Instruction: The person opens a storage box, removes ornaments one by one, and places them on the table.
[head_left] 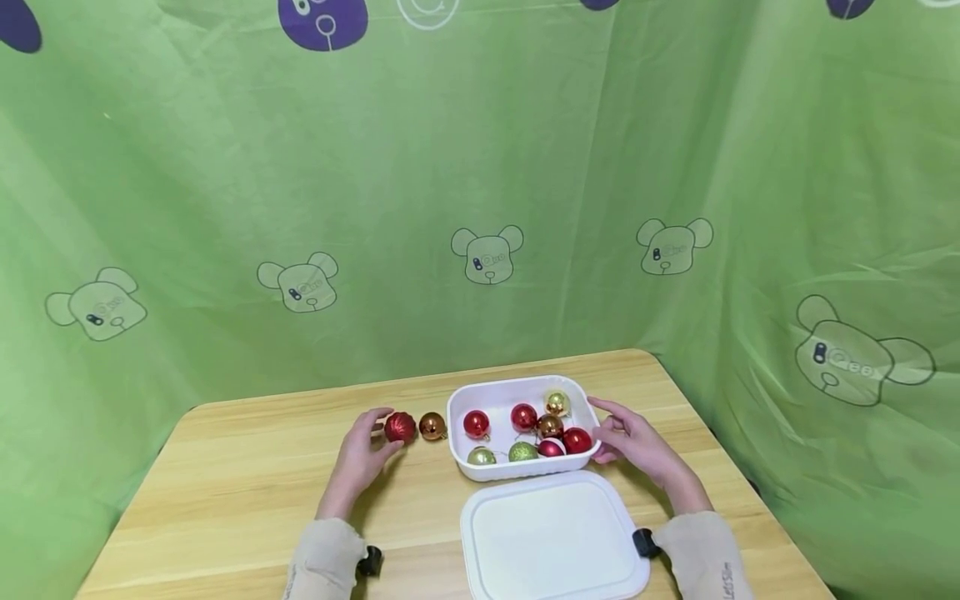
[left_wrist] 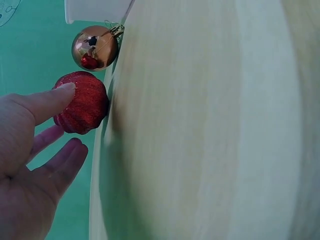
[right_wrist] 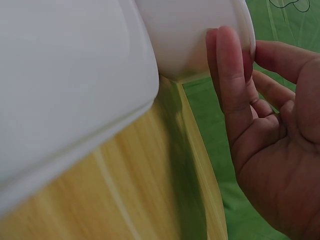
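My left hand (head_left: 362,457) holds a ribbed red Christmas ball (head_left: 400,427) at the table, thumb on one side and fingers round the other. In the left wrist view the thumb rests on the glittery red surface; two fingers lie apart from it. Right beside that ball sits a shiny copper-brown Christmas ball (head_left: 432,426). My right hand (head_left: 637,442) touches the right end of a white plastic box (head_left: 468,472), its fingers against the rim and outer wall. Red, gold, green and brown Christmas balls, such as a red one (head_left: 476,424), lie inside the box.
A white lid (head_left: 555,537) lies flat on the wooden table (head_left: 247,483), just in front of the box. Green curtains (head_left: 480,167) with printed bear heads hang behind the table and along its sides.
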